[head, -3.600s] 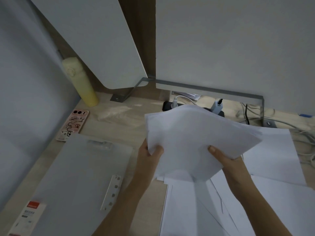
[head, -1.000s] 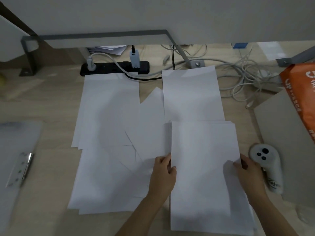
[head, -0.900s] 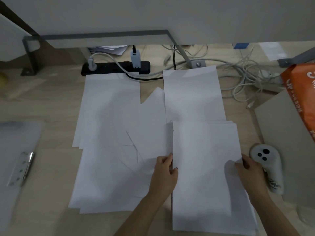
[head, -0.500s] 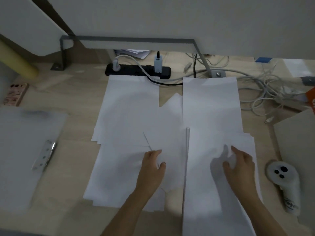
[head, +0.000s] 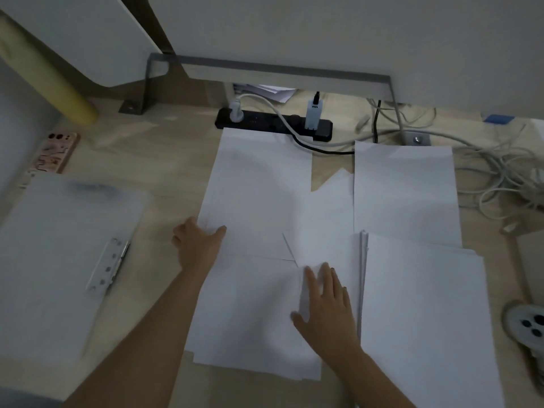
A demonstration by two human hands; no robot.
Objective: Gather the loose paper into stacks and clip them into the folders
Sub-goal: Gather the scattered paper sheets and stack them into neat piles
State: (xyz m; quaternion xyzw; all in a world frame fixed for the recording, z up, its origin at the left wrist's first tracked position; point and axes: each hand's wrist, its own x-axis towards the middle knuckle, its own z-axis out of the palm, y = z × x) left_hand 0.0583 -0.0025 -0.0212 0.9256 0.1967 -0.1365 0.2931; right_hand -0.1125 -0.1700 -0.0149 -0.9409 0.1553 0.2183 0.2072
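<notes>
Loose white sheets (head: 259, 187) lie overlapping across the middle of the wooden desk. A squared stack of paper (head: 421, 319) sits at the right. One more sheet (head: 404, 189) lies beyond it. My left hand (head: 197, 242) rests at the left edge of the loose sheets, thumb on top of the paper. My right hand (head: 326, 304) lies flat with straight fingers on the loose sheets, just left of the stack. A translucent folder (head: 53, 260) with a metal clip (head: 107, 266) lies at the left.
A black power strip (head: 273, 125) with plugs and tangled cables (head: 494, 172) runs along the back. A phone (head: 56, 151) and a yellow bottle (head: 50, 83) are at the far left. A white controller (head: 527, 328) sits at the right edge.
Both hands left the squared stack and moved left onto the loose sheets; my left hand reached the sheets' left edge. The view shifted left, showing more of the folder.
</notes>
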